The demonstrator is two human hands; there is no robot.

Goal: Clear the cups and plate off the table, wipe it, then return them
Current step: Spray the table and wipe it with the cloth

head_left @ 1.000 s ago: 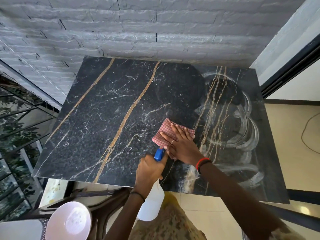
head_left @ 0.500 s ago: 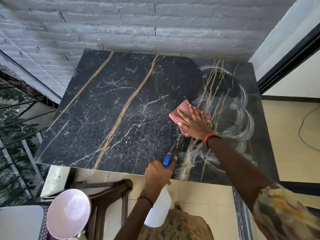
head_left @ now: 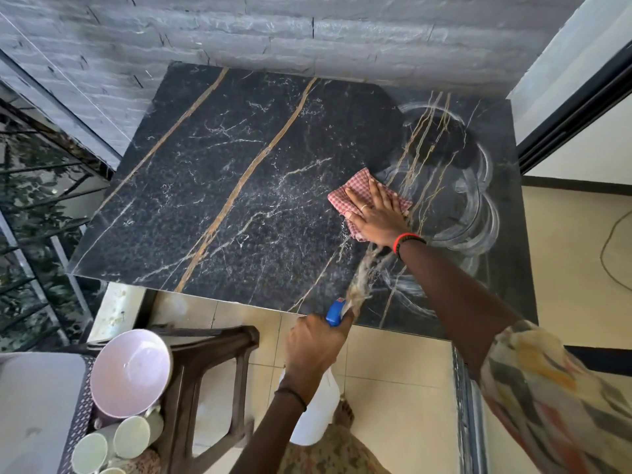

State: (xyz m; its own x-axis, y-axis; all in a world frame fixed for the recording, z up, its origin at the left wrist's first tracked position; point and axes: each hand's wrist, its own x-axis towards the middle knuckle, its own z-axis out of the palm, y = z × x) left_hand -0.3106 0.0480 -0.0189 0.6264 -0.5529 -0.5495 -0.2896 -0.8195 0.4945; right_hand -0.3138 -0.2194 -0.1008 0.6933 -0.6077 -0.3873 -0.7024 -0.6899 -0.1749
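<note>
One right hand (head_left: 374,217) flat on checked cloth (head_left: 354,188), marble table (head_left: 239,165); left hand (head_left: 314,347) round spray bottle (head_left: 313,424).

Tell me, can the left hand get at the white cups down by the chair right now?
Probably not yet: the left hand grips the spray bottle, so its fingers are taken. The white cups sit low to its left, beyond the brown chair frame.

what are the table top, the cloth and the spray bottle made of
Table top: looks like polished black marble or a marble-look slab. It has gold and white veins, and its glossy surface shows wet wipe streaks.
Cloth: soft woven fabric, probably cotton, with a red-and-white check. It is matte and folded.
Spray bottle: smooth white plastic by its look, with a blue plastic spray head.
</note>
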